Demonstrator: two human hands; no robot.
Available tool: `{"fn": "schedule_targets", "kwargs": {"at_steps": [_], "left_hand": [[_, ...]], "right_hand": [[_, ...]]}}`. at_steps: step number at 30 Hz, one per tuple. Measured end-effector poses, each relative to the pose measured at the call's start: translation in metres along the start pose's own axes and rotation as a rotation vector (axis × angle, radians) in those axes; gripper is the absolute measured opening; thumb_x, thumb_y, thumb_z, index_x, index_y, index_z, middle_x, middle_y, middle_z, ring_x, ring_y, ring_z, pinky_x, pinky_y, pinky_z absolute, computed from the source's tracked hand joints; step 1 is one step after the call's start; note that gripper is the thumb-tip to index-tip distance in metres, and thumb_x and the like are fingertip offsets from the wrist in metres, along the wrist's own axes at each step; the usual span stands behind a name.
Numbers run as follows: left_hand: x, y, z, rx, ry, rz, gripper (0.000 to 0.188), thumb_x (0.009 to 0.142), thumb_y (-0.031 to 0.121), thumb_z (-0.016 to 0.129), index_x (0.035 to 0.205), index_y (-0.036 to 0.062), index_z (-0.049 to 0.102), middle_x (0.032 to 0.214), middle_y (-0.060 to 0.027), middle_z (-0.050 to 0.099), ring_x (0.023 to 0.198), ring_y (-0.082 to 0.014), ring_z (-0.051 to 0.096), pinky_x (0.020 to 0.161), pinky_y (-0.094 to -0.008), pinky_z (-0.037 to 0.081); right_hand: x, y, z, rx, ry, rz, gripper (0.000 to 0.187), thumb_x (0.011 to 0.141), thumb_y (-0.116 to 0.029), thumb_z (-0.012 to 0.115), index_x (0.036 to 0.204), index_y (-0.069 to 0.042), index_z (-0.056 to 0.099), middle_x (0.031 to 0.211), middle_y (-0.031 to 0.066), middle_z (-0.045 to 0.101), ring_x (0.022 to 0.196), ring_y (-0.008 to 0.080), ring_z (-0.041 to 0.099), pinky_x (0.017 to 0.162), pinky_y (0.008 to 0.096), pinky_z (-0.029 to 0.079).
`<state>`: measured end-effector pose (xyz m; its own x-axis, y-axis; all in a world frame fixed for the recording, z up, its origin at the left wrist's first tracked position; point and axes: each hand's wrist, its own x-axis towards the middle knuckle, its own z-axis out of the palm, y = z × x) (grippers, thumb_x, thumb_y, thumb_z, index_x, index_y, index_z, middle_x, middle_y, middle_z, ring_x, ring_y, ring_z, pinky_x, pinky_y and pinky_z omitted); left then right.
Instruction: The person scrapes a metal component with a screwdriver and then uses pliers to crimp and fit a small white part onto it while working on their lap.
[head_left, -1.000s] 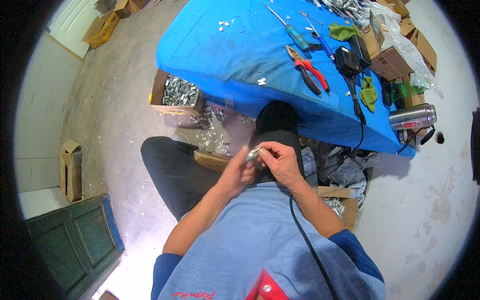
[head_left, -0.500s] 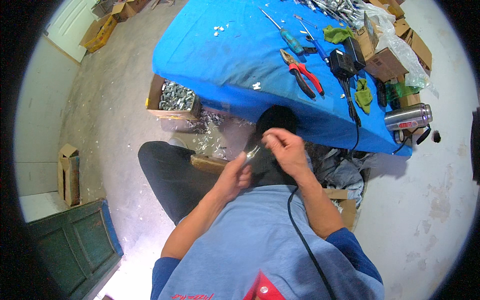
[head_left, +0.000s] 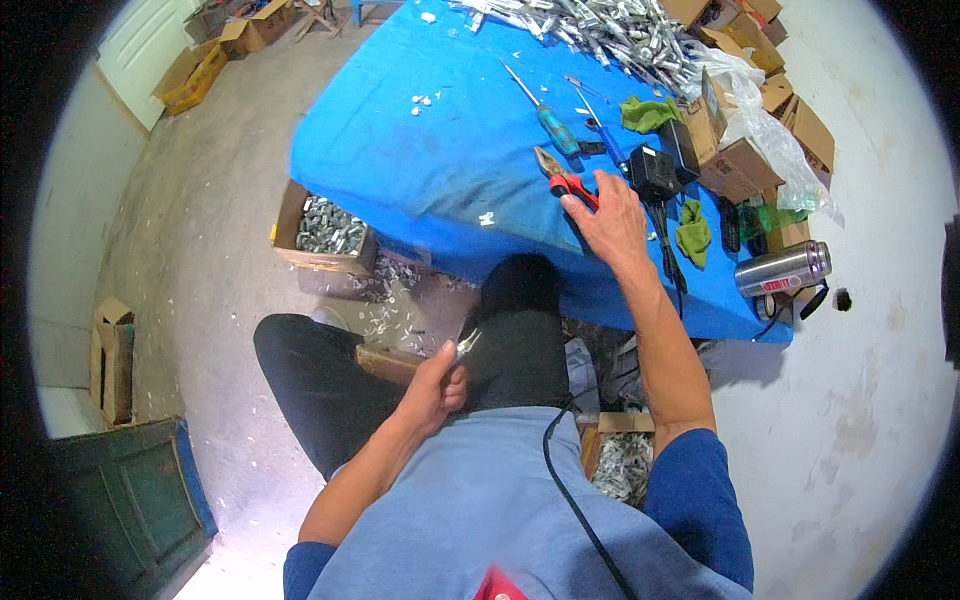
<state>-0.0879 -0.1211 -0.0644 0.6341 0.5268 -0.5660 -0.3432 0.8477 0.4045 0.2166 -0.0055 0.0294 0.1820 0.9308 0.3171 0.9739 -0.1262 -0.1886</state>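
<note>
My left hand [head_left: 438,388] is closed around a small silvery metal piece [head_left: 466,345], held above my lap. Two thin prongs stick out past the thumb; the rest is hidden in the fist. On the blue-covered table [head_left: 400,150], my right hand [head_left: 610,222] reaches over red-handled pliers [head_left: 560,178], thumb on one side of the handles and fingers on the other. The pliers' jaws point away from me, and the hand covers their handle ends. Just beyond lie a teal-handled screwdriver [head_left: 557,128] and a blue-handled tool [head_left: 608,145].
Black power adapters [head_left: 654,172], green cloths [head_left: 692,235] and a steel flask [head_left: 783,268] stand along the table's right side. Metal parts [head_left: 610,35] are heaped at the far end. A carton of metal pieces [head_left: 330,228] stands below the left edge. A black cord [head_left: 570,490] crosses my shirt.
My right hand has left the metal piece and moved up and right to the pliers, which lie in the same place. My left hand still holds the piece. The view has shifted.
</note>
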Motion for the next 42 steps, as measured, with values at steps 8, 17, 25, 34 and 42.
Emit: {"fn": "schedule_targets", "kwargs": {"at_steps": [8, 17, 25, 34, 42], "left_hand": [[-0.004, 0.003, -0.003, 0.015, 0.02, 0.0, 0.048, 0.094, 0.056, 0.05, 0.071, 0.0139, 0.042, 0.058, 0.0039, 0.035, 0.048, -0.0071, 0.028, 0.046, -0.0214, 0.023], [-0.007, 0.004, -0.008, -0.008, 0.036, 0.032, 0.048, 0.095, 0.056, 0.048, 0.072, 0.014, 0.043, 0.058, 0.0044, 0.036, 0.047, -0.0062, 0.027, 0.046, -0.0205, 0.023], [-0.007, 0.002, -0.007, -0.005, 0.021, 0.054, 0.049, 0.094, 0.056, 0.05, 0.071, 0.0135, 0.043, 0.058, 0.0042, 0.036, 0.048, -0.0062, 0.029, 0.045, -0.0209, 0.025], [-0.007, 0.0, -0.007, 0.102, 0.105, 0.112, 0.05, 0.09, 0.059, 0.054, 0.072, 0.0142, 0.044, 0.06, 0.0049, 0.035, 0.051, -0.0067, 0.029, 0.045, -0.022, 0.023], [-0.009, 0.002, -0.007, 0.181, 0.132, 0.157, 0.047, 0.091, 0.056, 0.055, 0.072, 0.0145, 0.044, 0.062, 0.0048, 0.034, 0.052, -0.0068, 0.028, 0.045, -0.0224, 0.022]], "right_hand": [[0.0, -0.008, 0.001, -0.043, -0.15, 0.022, 0.047, 0.081, -0.046, 0.067, 0.103, -0.004, 0.064, 0.098, 0.0203, 0.063, 0.092, 0.0386, 0.058, 0.077, 0.0496, 0.046], [-0.112, -0.029, -0.027, 1.953, -0.739, 0.551, 0.084, 0.086, -0.069, 0.044, 0.127, 0.005, 0.048, 0.101, 0.0165, 0.062, 0.081, 0.0238, 0.062, 0.068, 0.0343, 0.049], [-0.189, -0.065, -0.028, 1.278, -1.022, 0.591, 0.045, 0.076, -0.01, 0.059, 0.119, 0.003, 0.054, 0.1, 0.0151, 0.065, 0.085, 0.0208, 0.067, 0.071, 0.0318, 0.053], [-0.173, -0.059, -0.035, 0.883, -1.28, 0.298, 0.029, 0.077, -0.012, 0.056, 0.103, -0.001, 0.055, 0.082, 0.0051, 0.059, 0.071, 0.0143, 0.057, 0.063, 0.0284, 0.048], [-0.164, -0.074, -0.026, 0.803, -1.28, 0.13, 0.024, 0.078, -0.018, 0.055, 0.096, -0.001, 0.052, 0.073, 0.0082, 0.056, 0.068, 0.0165, 0.053, 0.061, 0.0337, 0.044]]}}
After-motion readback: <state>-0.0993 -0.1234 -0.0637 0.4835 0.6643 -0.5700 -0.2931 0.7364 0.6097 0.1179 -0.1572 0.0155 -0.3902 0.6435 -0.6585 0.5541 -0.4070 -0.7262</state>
